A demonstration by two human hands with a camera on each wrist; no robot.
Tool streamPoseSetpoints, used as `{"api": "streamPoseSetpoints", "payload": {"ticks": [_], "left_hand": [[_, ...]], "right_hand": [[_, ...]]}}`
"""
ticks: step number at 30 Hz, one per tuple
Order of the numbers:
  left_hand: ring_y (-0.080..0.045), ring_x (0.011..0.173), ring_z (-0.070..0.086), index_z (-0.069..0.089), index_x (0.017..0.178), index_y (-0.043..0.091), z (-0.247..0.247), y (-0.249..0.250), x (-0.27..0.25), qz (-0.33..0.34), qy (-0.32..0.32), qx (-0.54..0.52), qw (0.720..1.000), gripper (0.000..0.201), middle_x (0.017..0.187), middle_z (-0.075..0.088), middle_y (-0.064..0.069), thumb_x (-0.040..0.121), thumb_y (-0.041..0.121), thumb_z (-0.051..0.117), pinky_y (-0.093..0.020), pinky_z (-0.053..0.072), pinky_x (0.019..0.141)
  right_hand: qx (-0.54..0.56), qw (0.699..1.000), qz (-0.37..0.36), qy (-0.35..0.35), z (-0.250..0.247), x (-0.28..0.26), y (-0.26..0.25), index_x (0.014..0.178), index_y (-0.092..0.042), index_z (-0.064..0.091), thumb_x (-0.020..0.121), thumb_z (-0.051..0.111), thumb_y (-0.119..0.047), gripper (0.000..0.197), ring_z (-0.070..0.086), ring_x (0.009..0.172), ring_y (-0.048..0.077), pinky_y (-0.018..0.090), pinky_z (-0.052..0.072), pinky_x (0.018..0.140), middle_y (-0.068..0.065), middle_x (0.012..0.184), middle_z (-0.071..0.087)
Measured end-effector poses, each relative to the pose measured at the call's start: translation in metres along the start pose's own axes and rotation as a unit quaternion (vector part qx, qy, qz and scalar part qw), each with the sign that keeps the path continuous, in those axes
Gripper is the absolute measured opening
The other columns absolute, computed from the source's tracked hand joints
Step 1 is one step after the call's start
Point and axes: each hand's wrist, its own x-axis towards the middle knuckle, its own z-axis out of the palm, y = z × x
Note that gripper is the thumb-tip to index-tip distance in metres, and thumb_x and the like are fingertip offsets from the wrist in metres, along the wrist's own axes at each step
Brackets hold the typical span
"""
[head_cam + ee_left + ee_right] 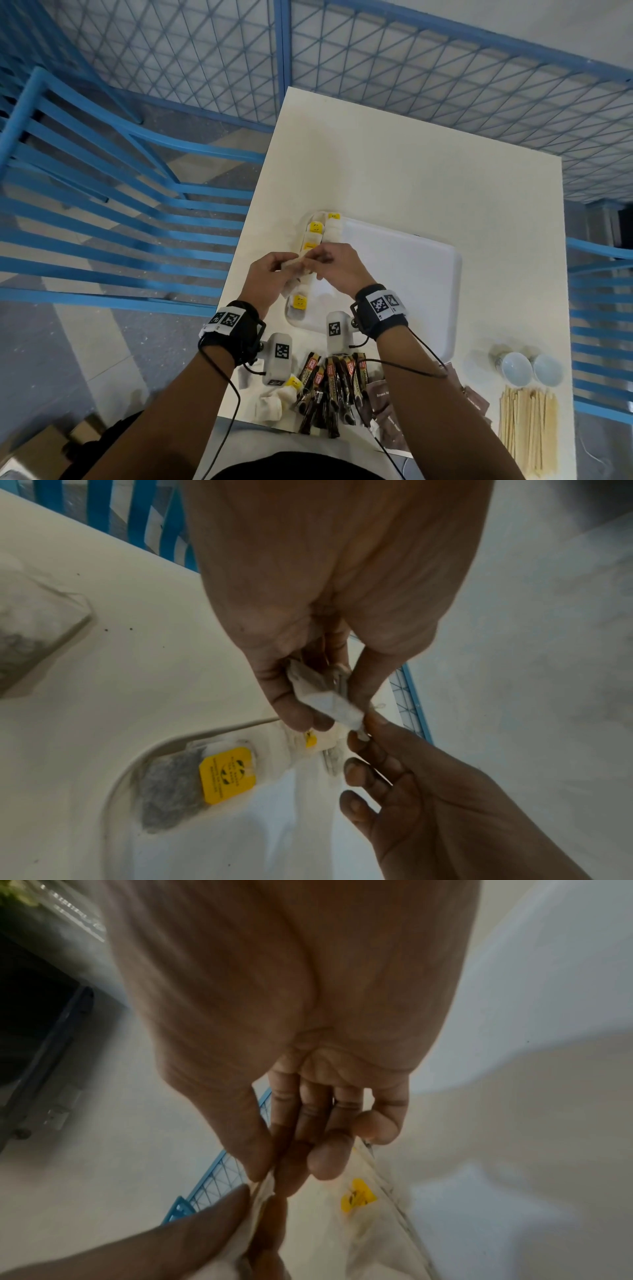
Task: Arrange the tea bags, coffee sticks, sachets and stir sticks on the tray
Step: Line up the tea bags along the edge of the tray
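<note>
Both hands hover over the left edge of the white tray (pixel 411 274) and share one tea bag (pixel 295 265). My left hand (pixel 274 274) pinches the pale tea bag (pixel 329 699) between thumb and fingers. My right hand (pixel 329 263) pinches its other end (pixel 263 1188) with thumb and forefinger. Several tea bags with yellow tags (pixel 315 228) lie in a row along the tray's left side; one (pixel 226 775) shows near the tray's corner. Coffee sticks (pixel 329 387), brown sachets (pixel 380 397) and wooden stir sticks (pixel 527 428) lie on the table's near edge.
Loose tea bags (pixel 274 401) sit on the table near my left forearm. Two small white cups (pixel 517 368) stand right of the tray, above the stir sticks. Blue slatted chairs (pixel 102 205) and a blue mesh fence (pixel 445 85) surround the white table (pixel 411 171).
</note>
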Motion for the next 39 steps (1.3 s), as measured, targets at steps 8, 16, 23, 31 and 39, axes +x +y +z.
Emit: {"api": "streamPoseSetpoints", "payload": {"ticks": [8, 16, 23, 31, 39], "left_hand": [[-0.026, 0.08, 0.067, 0.077, 0.092, 0.015, 0.001, -0.005, -0.002, -0.012, 0.015, 0.038, 0.999, 0.006, 0.083, 0.075, -0.006, 0.093, 0.014, 0.072, -0.047, 0.056, 0.084], [-0.026, 0.083, 0.068, 0.076, 0.094, 0.012, 0.005, -0.005, -0.005, -0.001, 0.01, 0.049, 0.999, 0.007, 0.085, 0.075, -0.007, 0.095, 0.016, 0.071, -0.043, 0.055, 0.082], [-0.024, 0.065, 0.06, 0.071, 0.097, 0.002, 0.007, -0.001, -0.009, -0.042, -0.019, -0.03, 0.999, 0.015, 0.083, 0.067, -0.012, 0.102, 0.006, 0.057, -0.033, 0.054, 0.062], [-0.025, 0.06, 0.053, 0.067, 0.088, -0.002, 0.009, 0.003, -0.011, -0.068, -0.055, -0.072, 0.994, 0.018, 0.073, 0.061, -0.013, 0.101, 0.004, 0.056, -0.031, 0.048, 0.054], [-0.025, 0.068, 0.062, 0.075, 0.098, 0.007, 0.011, 0.005, -0.012, -0.092, -0.024, -0.068, 0.993, 0.03, 0.097, 0.075, -0.012, 0.104, 0.019, 0.048, -0.036, 0.053, 0.07]], "right_hand": [[0.005, 1.0, -0.013, 0.027, -0.008, -0.003, -0.004, 0.101, -0.009, 0.077, 0.097, 0.062, -0.011, 0.016, 0.061, 0.058, 0.001, 0.009, 0.045, 0.058, -0.004, 0.081, 0.071], [-0.034, 0.999, -0.033, 0.003, -0.005, -0.01, -0.005, 0.1, -0.02, 0.077, 0.088, 0.075, -0.033, 0.018, 0.064, 0.073, -0.001, 0.019, 0.053, 0.071, -0.012, 0.089, 0.073], [0.001, 0.998, -0.048, -0.046, -0.012, -0.012, -0.006, 0.116, -0.021, 0.073, 0.092, 0.047, 0.007, 0.045, 0.062, 0.067, 0.011, 0.012, 0.044, 0.065, 0.003, 0.088, 0.074], [-0.005, 0.993, -0.082, -0.082, -0.018, -0.013, -0.012, 0.111, -0.03, 0.075, 0.091, 0.071, -0.011, 0.029, 0.058, 0.072, 0.008, 0.023, 0.051, 0.08, 0.002, 0.093, 0.069], [-0.01, 0.998, -0.055, -0.029, -0.02, -0.007, -0.012, 0.096, -0.015, 0.074, 0.091, 0.073, -0.016, 0.005, 0.059, 0.071, -0.006, 0.011, 0.046, 0.075, -0.008, 0.093, 0.072]]}}
